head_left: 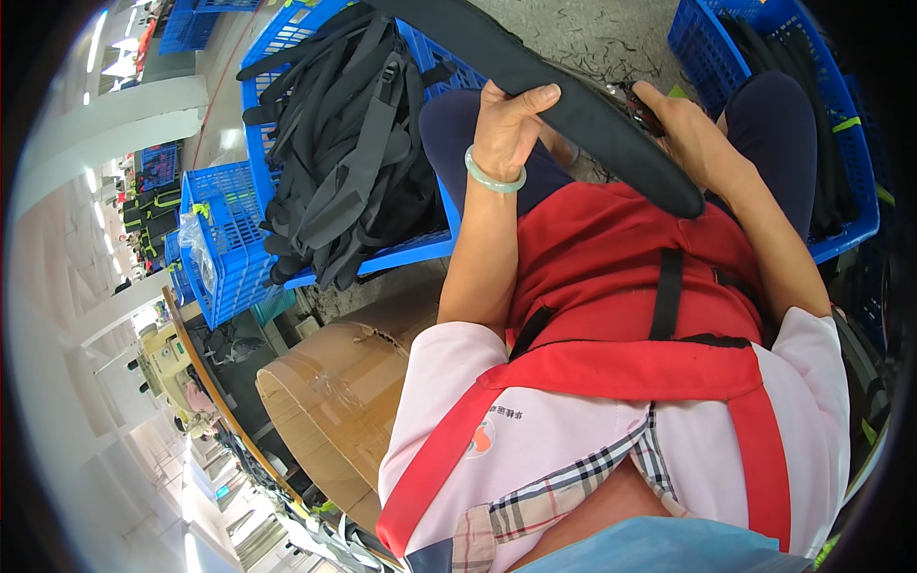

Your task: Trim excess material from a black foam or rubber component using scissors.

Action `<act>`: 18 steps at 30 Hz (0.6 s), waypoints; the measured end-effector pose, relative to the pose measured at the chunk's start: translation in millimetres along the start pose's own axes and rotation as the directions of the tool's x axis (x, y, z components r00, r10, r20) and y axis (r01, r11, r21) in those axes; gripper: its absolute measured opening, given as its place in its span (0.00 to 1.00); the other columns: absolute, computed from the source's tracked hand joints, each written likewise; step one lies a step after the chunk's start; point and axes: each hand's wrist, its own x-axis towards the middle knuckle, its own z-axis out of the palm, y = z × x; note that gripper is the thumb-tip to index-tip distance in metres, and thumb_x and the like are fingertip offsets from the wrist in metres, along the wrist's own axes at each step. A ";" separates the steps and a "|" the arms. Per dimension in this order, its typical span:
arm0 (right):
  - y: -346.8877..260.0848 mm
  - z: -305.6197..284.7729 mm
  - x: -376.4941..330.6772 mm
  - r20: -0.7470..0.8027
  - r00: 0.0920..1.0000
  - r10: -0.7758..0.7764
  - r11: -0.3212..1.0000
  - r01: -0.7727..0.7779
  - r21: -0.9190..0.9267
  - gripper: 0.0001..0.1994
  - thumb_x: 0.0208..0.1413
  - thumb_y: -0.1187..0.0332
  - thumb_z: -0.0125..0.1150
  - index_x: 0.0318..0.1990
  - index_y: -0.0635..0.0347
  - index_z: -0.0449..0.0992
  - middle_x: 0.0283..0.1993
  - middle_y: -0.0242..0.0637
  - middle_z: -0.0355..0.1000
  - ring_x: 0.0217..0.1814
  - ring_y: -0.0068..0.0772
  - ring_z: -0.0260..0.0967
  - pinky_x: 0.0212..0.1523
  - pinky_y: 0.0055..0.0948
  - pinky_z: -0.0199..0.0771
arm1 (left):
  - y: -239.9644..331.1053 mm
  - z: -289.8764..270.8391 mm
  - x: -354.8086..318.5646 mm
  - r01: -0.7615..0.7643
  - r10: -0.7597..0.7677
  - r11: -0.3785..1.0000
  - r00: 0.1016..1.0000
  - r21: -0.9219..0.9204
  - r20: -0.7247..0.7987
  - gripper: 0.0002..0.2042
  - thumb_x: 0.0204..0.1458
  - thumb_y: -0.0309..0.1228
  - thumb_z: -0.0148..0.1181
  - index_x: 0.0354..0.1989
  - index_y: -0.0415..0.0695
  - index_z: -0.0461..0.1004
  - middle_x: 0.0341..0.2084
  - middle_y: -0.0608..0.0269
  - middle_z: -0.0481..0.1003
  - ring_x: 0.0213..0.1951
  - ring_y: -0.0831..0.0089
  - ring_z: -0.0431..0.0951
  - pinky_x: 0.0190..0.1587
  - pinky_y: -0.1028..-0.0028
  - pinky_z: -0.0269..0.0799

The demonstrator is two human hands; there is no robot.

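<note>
Long black padded fabric strap (573, 105) lies across my lap, running from upper left to lower right; my left hand (506, 124) grips it near middle; my right hand (683, 119) on it just right of that; blue plastic crate (287, 38) heaped with black webbing straps (349, 153) to my left; second blue plastic crate (850, 124) to my right; brown cardboard box (334, 401) behind left crate, beside my left elbow.

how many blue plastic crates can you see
5, maybe more hidden: one holding black straps, one upper right, one lower left, one far left, one top left.
</note>
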 end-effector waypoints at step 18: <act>25.4 8.2 1.2 -0.051 0.998 0.034 0.999 -0.036 -0.037 0.15 0.51 0.69 0.61 0.44 0.60 0.64 0.30 0.54 0.72 0.37 0.58 0.71 0.34 0.44 0.68 | 13.9 3.9 8.4 -0.019 0.014 0.998 0.996 -0.056 -0.087 0.07 0.49 0.17 0.61 0.35 0.42 0.77 0.32 0.64 0.78 0.36 0.71 0.78 0.44 0.71 0.75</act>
